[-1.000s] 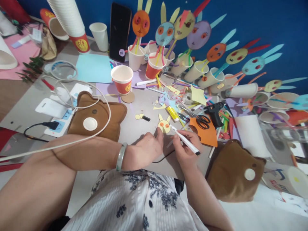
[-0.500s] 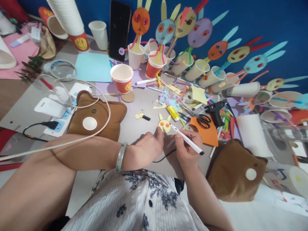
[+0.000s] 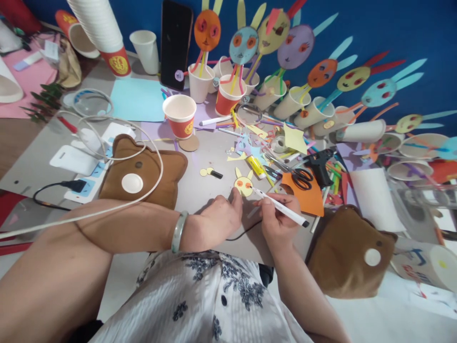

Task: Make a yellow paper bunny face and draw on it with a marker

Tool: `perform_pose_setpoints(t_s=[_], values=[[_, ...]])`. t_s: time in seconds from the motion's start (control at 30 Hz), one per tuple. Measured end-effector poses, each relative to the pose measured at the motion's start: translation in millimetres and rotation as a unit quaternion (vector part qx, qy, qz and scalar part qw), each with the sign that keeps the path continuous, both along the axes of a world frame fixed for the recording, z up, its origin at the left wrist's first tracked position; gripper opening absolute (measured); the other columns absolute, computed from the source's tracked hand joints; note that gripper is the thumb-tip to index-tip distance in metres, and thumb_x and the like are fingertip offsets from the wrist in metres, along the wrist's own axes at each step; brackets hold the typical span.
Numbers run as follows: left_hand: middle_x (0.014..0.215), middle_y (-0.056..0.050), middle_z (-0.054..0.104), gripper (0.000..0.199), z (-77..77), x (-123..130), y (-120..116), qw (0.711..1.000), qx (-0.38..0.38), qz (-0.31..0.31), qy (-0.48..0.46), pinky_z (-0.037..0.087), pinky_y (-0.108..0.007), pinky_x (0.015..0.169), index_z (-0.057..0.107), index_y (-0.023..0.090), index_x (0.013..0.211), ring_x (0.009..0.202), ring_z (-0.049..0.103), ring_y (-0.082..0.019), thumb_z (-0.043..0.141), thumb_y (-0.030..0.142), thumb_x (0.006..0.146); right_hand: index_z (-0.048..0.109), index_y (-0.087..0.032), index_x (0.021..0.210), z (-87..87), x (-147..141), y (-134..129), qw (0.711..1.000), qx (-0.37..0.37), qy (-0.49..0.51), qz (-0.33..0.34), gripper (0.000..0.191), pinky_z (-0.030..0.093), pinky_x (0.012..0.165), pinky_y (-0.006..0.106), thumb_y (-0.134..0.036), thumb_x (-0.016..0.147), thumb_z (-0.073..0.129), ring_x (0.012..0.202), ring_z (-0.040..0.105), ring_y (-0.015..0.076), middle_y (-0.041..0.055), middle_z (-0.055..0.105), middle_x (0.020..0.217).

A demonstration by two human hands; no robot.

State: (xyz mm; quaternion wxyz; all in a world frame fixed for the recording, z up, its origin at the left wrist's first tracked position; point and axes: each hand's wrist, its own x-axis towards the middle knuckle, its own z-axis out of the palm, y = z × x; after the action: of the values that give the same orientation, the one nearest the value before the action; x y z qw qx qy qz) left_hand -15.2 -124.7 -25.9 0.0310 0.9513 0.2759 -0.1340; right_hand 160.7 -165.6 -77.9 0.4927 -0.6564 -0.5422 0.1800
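Observation:
A small yellow paper rabbit face with two upright ears and orange eyes lies flat on the table. My left hand presses its lower left edge with the fingertips, the other fingers curled under and partly hidden. In my right hand is a white marker pen, slanted, its uncapped tip at the face's right side by an eye. Whether the tip touches the paper I cannot tell. Left of the face lie a black pen cap and small yellow paper discs.
Scissors, a glue gun, a yellow glue tube and paper scraps crowd the right. Paper cups with rabbit figures line the back. A red-white cup, brown cushion and cabled power strip stand left.
The marker's rear end has dipped slightly to the right and its tip has shifted a little left and down on the face. My left hand stays in place.

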Motion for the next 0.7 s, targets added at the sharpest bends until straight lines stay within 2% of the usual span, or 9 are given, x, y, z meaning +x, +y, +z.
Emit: perform_pose_setpoints(t_s=[0.13,0.37,0.57,0.7], values=[[0.157,-0.038,0.043,0.061,7.9,-2.2,1.9,0.999,0.001,-0.029,0.027,0.065,-0.036,0.073,0.049,-0.003,0.152,0.103,0.078,-0.030,0.040,-0.004,0.092,0.062,-0.021,0.100,0.8,-1.0,0.3,1.000,0.006,0.002,0.012,0.020,0.055,0.058,0.033,-0.040,0.096,0.067,0.070,0.073,0.0225,0.0044,0.072,0.074],[0.161,-0.038,0.037,0.062,2.0,1.0,0.9,0.999,0.009,-0.026,0.040,0.064,-0.040,0.072,0.045,0.000,0.156,0.102,0.078,-0.033,0.039,-0.001,0.094,0.062,-0.021,0.099,3.7,-4.3,1.9,1.000,0.015,0.012,0.019,0.017,0.057,0.061,0.035,-0.036,0.095,0.068,0.067,0.073,0.0222,0.0032,0.072,0.074],[0.161,-0.038,0.037,0.063,27.1,-2.5,7.2,0.996,-0.028,-0.046,0.070,0.065,-0.037,0.080,0.041,-0.003,0.157,0.111,0.076,-0.031,0.032,-0.005,0.094,0.064,-0.022,0.099,3.4,-4.4,3.0,0.999,0.024,0.017,0.027,0.014,0.058,0.064,0.037,-0.032,0.092,0.071,0.069,0.074,0.0232,0.0036,0.075,0.077],[0.162,-0.037,0.035,0.063,30.1,-3.2,8.8,0.995,-0.038,-0.044,0.076,0.065,-0.036,0.083,0.042,-0.003,0.155,0.119,0.073,-0.031,0.032,-0.007,0.094,0.064,-0.023,0.097,2.2,-3.0,2.2,0.999,0.022,0.003,0.023,0.013,0.058,0.064,0.039,-0.032,0.091,0.072,0.071,0.074,0.0248,0.0041,0.075,0.078]])
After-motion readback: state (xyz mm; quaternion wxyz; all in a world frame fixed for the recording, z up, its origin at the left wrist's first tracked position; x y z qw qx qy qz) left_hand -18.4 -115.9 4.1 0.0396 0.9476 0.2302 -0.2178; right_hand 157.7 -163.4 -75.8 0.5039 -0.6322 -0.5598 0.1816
